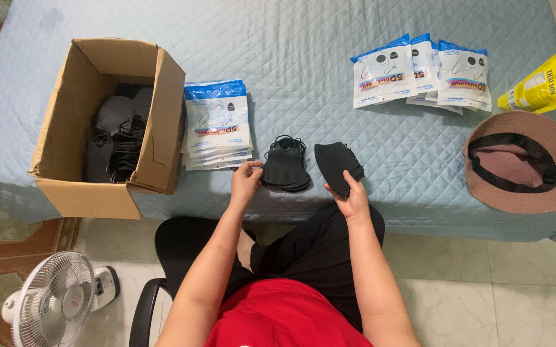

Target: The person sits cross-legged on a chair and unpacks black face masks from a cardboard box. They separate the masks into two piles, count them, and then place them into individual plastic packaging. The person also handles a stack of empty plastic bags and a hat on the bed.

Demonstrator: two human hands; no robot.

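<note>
Take the mask pile (286, 164) at the bed's (291, 58) near edge as your landmark. Just right of it lies the fanned stack (337, 166); just left, the flat pouches (217, 125), and beyond them the box (107, 122) with masks in it. Far right of the pile lies the hat (522, 164). Behind it, rightward, sit more pouches (419, 74). The fan (56, 302) stands on the floor, below left.

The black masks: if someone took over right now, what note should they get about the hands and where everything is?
Left hand: pinches the edge of the left mask pile on the quilted cover.
Right hand: holds the right mask stack.
More black masks lie in the cardboard box.
Flat pouch stack beside the box; other pouches lie far right.
Both black piles are unbagged.
</note>
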